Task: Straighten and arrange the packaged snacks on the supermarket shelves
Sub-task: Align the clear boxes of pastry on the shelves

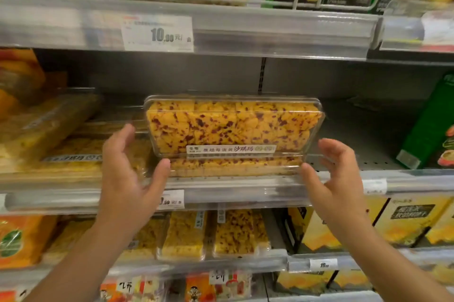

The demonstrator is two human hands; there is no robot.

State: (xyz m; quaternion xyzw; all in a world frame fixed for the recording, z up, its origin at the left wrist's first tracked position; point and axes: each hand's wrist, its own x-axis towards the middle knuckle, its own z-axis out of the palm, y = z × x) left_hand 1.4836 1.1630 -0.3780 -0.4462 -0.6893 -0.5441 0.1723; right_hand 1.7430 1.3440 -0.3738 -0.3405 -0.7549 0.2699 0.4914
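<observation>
Clear snack box [234, 127] stands tilted on another box at middle shelf [245, 187] front. Left hand [127, 176] and right hand [340, 178] flank it, fingers spread, gripping nothing (contact unclear). Step: squaring it; next likely a light nudge.

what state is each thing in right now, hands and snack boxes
left hand: open, beside the box's left end, thumb at its lower corner
right hand: open, just off the box's right end
clear snack box: propped upright, label facing out, on a flat box
flat box: lying flat at shelf edge
</observation>
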